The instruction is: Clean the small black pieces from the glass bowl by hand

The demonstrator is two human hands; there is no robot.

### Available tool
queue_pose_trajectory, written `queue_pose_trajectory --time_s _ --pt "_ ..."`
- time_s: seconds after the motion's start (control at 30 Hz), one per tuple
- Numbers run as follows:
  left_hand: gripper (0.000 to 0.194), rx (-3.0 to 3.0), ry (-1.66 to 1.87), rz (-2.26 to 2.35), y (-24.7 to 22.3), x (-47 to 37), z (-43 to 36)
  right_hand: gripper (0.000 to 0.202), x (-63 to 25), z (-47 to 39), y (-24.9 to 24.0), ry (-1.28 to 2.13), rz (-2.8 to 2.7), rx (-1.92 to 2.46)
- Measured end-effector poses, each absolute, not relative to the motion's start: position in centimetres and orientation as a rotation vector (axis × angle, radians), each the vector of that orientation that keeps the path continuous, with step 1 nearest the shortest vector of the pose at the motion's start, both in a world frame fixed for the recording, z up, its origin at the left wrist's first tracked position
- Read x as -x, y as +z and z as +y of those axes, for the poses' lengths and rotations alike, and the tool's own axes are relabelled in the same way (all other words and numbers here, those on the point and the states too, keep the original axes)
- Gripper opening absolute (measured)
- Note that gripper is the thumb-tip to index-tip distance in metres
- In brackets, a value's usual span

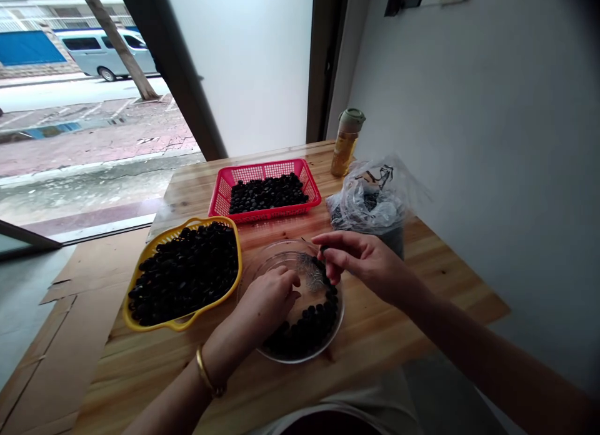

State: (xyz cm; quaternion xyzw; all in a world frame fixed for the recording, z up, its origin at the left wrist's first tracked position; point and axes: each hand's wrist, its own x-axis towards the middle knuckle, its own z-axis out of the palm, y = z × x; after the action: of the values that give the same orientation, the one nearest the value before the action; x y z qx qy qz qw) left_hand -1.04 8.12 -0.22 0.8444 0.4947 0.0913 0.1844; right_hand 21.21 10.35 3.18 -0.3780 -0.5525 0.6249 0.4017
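Observation:
A clear round dish (341,319) stands in front of me on the table. Small black round pieces (312,325) lie along its near and right side, and a clump of thin silvery pin-like strands (312,274) lies towards its far side. Above the right rim, my right hand (359,260) pinches one small black piece between thumb and forefinger. Over the left part of the dish is my left hand (272,297), its fingers curled with thumb and forefinger close together; whatever may be in them is hidden. A gold bangle (204,369) circles the left wrist.
On the left sits a yellow basket (238,250) heaped with black pieces. Behind the dish is a red basket (265,217) holding more. A clear plastic bag (375,204) and a bottle (345,144) stand at the right back of the wooden table (375,341), beside a wall.

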Motion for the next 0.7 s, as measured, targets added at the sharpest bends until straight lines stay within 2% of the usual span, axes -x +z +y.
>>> queue_pose_trajectory --time_s 0.13,0.27,0.37,0.57,0.7 --pt "0.004 -2.332 0.126 1.447 -1.2 -0.7 9.3 0.027 -21.2 8.4 2.5 1.616 -1.269 0.881" --pt "0.021 -2.274 0.088 1.479 -1.9 -1.3 9.8 0.030 -21.5 7.6 2.2 1.630 -1.254 0.871" --pt "0.023 -2.221 0.152 1.483 -1.9 -1.0 9.6 0.031 -21.8 7.4 1.5 1.639 -1.244 0.895" --pt "0.012 -2.006 0.511 1.537 -0.2 0.8 6.7 0.030 -21.2 5.9 -1.2 1.671 -1.204 0.947" --pt "0.026 -1.433 0.955 1.421 0.5 1.0 3.8 0.030 -19.7 4.8 -2.0 1.692 -1.168 0.938"
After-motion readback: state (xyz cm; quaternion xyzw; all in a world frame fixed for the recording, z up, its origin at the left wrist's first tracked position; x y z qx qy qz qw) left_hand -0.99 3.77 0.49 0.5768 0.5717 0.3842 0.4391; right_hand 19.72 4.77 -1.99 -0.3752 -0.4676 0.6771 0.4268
